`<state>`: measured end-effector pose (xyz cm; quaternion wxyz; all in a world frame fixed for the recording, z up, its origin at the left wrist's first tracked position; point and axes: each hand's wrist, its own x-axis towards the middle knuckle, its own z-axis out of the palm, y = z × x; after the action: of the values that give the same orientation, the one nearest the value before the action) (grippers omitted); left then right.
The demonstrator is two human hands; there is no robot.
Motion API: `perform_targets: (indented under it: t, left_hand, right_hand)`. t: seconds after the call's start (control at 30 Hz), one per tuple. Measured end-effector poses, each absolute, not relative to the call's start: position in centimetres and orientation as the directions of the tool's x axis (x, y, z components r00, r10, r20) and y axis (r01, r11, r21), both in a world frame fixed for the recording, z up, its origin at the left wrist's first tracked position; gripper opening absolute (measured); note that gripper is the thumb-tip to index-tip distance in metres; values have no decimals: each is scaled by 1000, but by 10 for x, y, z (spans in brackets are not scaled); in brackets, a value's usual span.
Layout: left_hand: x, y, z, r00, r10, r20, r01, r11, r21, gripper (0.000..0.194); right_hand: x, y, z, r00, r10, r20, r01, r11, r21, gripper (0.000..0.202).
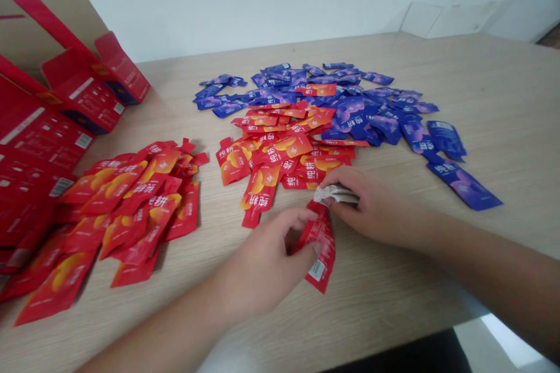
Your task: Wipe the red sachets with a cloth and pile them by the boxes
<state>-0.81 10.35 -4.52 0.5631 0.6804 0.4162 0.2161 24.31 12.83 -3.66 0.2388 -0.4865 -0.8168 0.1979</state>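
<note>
Starting w/ head view (only one we've got): both bare hands meet over the near part of the tabletop. L hand curls round the L edge of a red sachet, thumb & fingertips over it; can't tell if it's a firm pinch or just contact, too blurry. R hand is gripping a crumpled whitish bundle btwn thumb & forefinger, right at the sachet's far end. Material unclear, & we can't tell if it's separate from the sachet.

Sachet loc: btwn the hands, on the near side of the middle red pile; barcode label shows near its lower end. Blue pile sits behind & to the R, touching the red one. L red pile lies next to the red cartons.

Handling-wise, we'd want the L thumb flat on the sachet w/ fingers backing it, so it doesn't twist. Pkt is prob. slick & bendy, so a grip close to the far end beats one at the bottom tip. R pinch should stay small & light, bundle bunched in so no loose edge snags. Best keep knuckles clear of the middle red pile; loose pkts prob. slide easily.
</note>
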Motion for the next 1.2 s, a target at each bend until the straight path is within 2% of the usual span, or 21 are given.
perform_targets:
  t: [0.1, 0.17, 0.23, 0.33, 0.4, 0.47, 0.53, 0.63, 0.73, 0.87, 1.03, 1.13, 1.2]
  left_hand:
    - [-13, 103, -34, 640, 756, -140, 438, -208, 875, 43]
    - [-14, 103, -32, 670, 735, -105, 444, -284, 849, 30]
    - [-13, 104, -35, 672, 735, -87, 406, -268, 874, 21]
    - [-10, 105, -47, 692, 718, -80, 233, -118, 965, 22]
    - [-10, 108, -52, 696, 717, -39, 163, -106, 981, 22]
    - [-12, 110, -50, 673, 740, 11, 241, -234, 942, 17]
    - [-14, 113, -46, 645, 763, 41, 382, -369, 847, 20]
    - [-15, 114, -41, 603, 796, 59, 512, -443, 736, 23]
    - [-14, 112, -42, 617, 781, 99, 551, -518, 655, 15]
    - [-12, 109, -45, 670, 735, 110, 568, -602, 561, 46]
    - [-10, 107, -42, 649, 759, 44, 644, -579, 500, 73]
    - [-8, 107, -43, 634, 773, -9, 688, -558, 464, 84]
    - [-8, 107, -44, 617, 786, -48, 714, -533, 454, 96]
  right_hand:
    - [242, 127, -36, -461, 873, 157, 682, 462, -567, 25]
    - [242, 126, -37, -471, 870, 147, 678, 464, -571, 28]
    - [242, 126, -39, -441, 880, 175, 682, 456, -572, 26]
    - [244, 127, -40, -334, 906, 260, 691, 423, -586, 19]
    - [245, 128, -40, -264, 915, 305, 698, 400, -594, 20]
    - [246, 129, -40, -242, 918, 313, 706, 388, -592, 23]
    - [248, 129, -40, -265, 920, 289, 712, 388, -584, 26]
    - [248, 130, -41, -323, 917, 234, 721, 398, -568, 28]
    - [247, 131, -41, -337, 929, 151, 743, 361, -564, 20]
    - [243, 128, -38, -297, 954, 41, 753, 260, -605, 9]
    - [234, 120, -35, -328, 944, -46, 685, 204, -699, 10]
    - [232, 115, -33, -356, 934, -39, 657, 220, -721, 12]
    - [233, 113, -29, -410, 912, -7, 630, 278, -725, 21]
